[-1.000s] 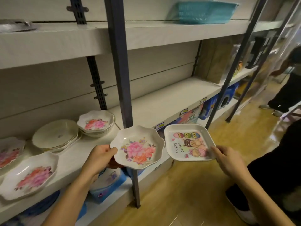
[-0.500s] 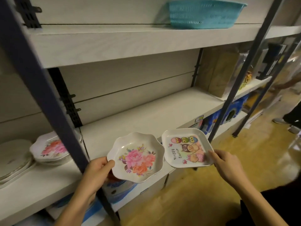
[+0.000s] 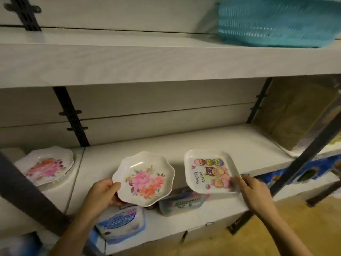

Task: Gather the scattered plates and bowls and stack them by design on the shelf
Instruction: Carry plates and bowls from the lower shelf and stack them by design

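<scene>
left hand [image 3: 103,194] gripping floral bowl [image 3: 144,179], right hand [image 3: 253,191] apparently pinching cartoon plate [image 3: 211,170]

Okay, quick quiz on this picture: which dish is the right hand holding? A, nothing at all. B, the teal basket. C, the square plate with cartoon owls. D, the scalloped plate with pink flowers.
C: the right hand has its grip on the near corner of the square plate with cartoon owls, while the left hand holds the scalloped flower plate.
</scene>
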{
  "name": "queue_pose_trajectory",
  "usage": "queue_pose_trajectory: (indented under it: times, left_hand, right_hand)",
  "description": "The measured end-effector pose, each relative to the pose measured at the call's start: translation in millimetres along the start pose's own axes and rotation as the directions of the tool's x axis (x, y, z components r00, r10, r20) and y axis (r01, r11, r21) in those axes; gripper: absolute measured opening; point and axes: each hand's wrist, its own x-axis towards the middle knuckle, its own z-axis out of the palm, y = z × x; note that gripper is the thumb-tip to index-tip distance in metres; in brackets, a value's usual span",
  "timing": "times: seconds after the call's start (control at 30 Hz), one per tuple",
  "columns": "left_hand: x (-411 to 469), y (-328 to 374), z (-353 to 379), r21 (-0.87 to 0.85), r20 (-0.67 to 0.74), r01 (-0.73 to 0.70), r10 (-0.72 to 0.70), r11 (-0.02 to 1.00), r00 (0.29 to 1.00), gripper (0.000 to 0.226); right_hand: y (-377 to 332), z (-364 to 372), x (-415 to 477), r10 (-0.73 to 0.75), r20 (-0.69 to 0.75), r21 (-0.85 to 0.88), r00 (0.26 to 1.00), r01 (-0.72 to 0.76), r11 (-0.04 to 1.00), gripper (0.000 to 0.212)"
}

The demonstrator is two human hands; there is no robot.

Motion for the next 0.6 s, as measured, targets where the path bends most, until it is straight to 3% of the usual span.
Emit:
queue_pose_trajectory:
  times: [0.3, 0.6]
  left_hand:
    - [48.7, 14.3, 56.5, -0.022, -0.279, 0.108, -0.110, 0.994, 0.954, 0.015]
    - [106.6, 20.2, 67.6, -0.115, -0.319, 0.234, -0.259, 0.965, 0.912, 0.014]
  right_hand:
    - [24.7, 12.7, 132.9, -0.118, 0.211, -0.138, 0.970, 0.149, 0.979, 0.040]
    - [14.7, 70.1, 208.5, -0.008, 0.325, -0.184, 0.946, 0.071, 0.980, 0.049]
